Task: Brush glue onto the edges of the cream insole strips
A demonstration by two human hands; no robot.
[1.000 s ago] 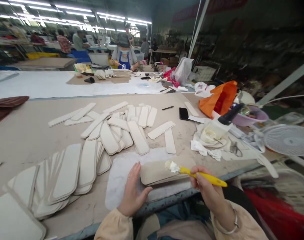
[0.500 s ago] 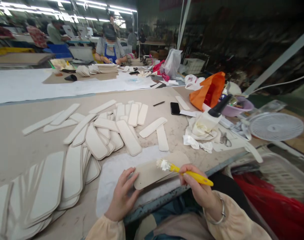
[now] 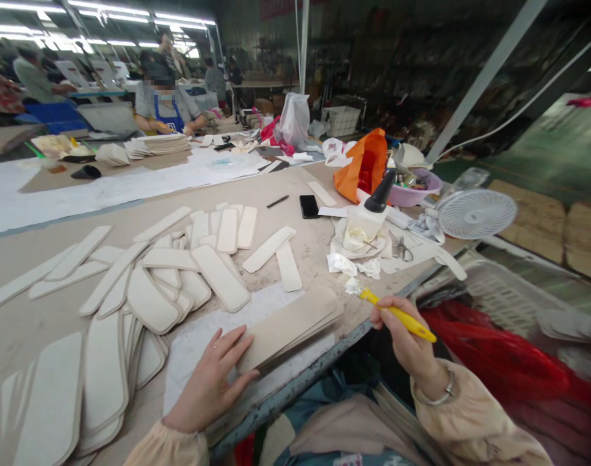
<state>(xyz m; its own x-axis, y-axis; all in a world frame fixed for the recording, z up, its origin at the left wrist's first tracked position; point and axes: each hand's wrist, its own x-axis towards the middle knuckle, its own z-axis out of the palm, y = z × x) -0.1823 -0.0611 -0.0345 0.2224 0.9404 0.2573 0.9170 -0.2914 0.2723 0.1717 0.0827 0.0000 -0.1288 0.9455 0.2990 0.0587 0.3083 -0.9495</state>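
My right hand [image 3: 406,330] grips the yellow handle of a brush [image 3: 397,315], its bristles loaded with white paste and held above the table to the right of a small stack of beige strips [image 3: 295,323]. My left hand [image 3: 217,375] rests on the left end of that stack, fingers spread and thumb at its near edge. Under the stack lies a white sheet [image 3: 188,349]. Many pale, round-ended strips [image 3: 154,298] are heaped to the left, with larger ones [image 3: 52,395] fanned out closer to me.
Right of centre stands a white bottle with a black nozzle [image 3: 367,223], near crumpled tissue [image 3: 341,264] and scissors [image 3: 402,251]. A phone [image 3: 309,206], an orange bag [image 3: 360,168], a purple basin [image 3: 421,184] and a fan [image 3: 477,213] lie beyond. A co-worker [image 3: 164,103] sits across the table.
The view has turned to the right. The brush in my right hand has moved from over the stack to beyond its right end. My left hand stays on the stack's left end.
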